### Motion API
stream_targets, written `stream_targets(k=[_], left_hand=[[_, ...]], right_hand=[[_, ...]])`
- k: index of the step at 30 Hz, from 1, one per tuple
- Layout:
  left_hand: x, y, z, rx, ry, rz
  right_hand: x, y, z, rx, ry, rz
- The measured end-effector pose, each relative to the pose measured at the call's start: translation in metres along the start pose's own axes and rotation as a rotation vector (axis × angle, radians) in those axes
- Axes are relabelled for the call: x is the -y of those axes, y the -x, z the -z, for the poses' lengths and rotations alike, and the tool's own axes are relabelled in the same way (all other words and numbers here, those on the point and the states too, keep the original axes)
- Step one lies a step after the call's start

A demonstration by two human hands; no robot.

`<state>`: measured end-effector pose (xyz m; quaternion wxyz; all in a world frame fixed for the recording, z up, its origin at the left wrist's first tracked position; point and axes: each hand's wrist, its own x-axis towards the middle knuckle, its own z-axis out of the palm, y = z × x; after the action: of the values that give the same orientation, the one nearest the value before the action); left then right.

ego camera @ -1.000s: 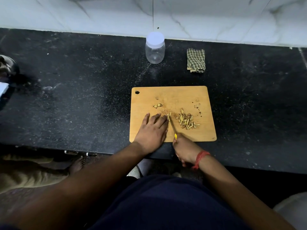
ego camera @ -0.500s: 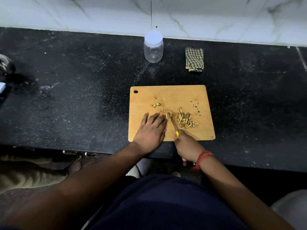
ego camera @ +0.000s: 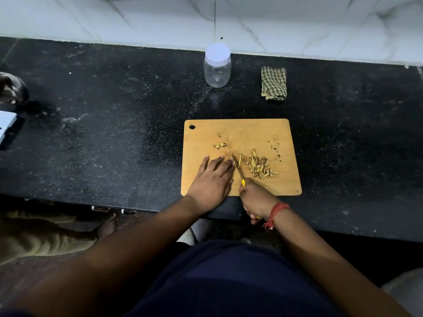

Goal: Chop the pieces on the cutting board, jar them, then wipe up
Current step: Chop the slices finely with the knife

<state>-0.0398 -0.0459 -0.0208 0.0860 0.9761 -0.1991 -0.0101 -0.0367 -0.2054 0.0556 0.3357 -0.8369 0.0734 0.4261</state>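
Step in hand: chopping, first of three. Right hand [ego camera: 255, 197] grips the yellow-handled knife [ego camera: 238, 170], fingers curled round the handle; blade angles up-left across the cutting board [ego camera: 286, 184], its tip at a few uncut strips [ego camera: 240, 160]. Left hand [ego camera: 212, 179] lies flat on the board, fingers straight and close together, tips right beside the blade, apparently pinning what's being cut. Chopped pile [ego camera: 261, 167] sits just right of the knife; a few stray bits [ego camera: 219, 145] lie further up the board.

Jar [ego camera: 217, 65] stands at the back of the tabletop [ego camera: 114, 133], lid on, looks empty. Checked cloth [ego camera: 274, 83] lies folded to its right, well apart from the board. So jarring and wiping haven't begun.

Next move, my read: short downward cuts through the strips, left fingertips kept clear of the edge. Then gather strays into the pile.

Versus a second ago: barely any change. Both hands hold the same posture, blade in about the same spot, pile the same. View has shifted slightly.
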Motion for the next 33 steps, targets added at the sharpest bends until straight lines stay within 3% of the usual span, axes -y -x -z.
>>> stream_targets(k=[20,29,33], left_hand=[[-0.001,0.002,0.002,0.014,0.002,0.004],[-0.003,0.002,-0.003,-0.086,0.039,-0.049],[-0.011,-0.006,-0.002,-0.040,0.024,-0.106]], right_hand=[[-0.032,0.023,0.004,0.092,0.083,0.013],[-0.033,0.029,0.034,-0.030,-0.211,0.034],[-0.035,0.026,0.039,-0.037,-0.244,0.026]])
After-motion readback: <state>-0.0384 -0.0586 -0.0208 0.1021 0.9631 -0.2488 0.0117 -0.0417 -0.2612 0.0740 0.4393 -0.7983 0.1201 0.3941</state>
